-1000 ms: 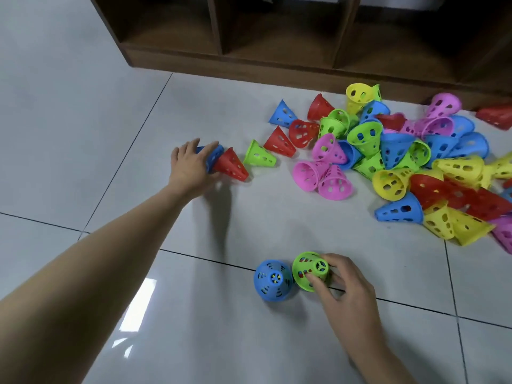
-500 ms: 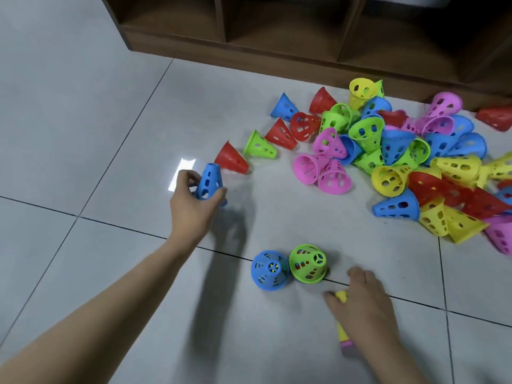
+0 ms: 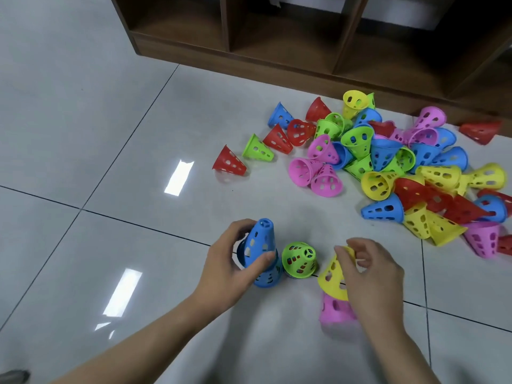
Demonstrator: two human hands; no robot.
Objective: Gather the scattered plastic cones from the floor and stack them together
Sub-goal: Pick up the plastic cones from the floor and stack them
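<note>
Your left hand wraps its thumb and fingers round a blue cone and holds it, a bit tilted, over the blue stack on the floor. Your right hand pinches the tip of a yellow cone that sits on a pink cone. A green stack stands between the two, just beside the blue one.

Most cones lie in a big pile near the shelf, with a red cone apart from it, closer to you.

What could go wrong: the blue cone is tilted, so its rim may catch on the one below and not slide down. A hard push could knock the blue stack into the green one. The floor looks shiny and smooth, so a bumped stack may skid or tip. The yellow cone is held only by its small tip, so it could slip out of your pinch.

The cones look like thin hard plastic, wide at the bottom and narrow on top, with many holes in the sides. They are light and roll in a curve when they fall
</note>
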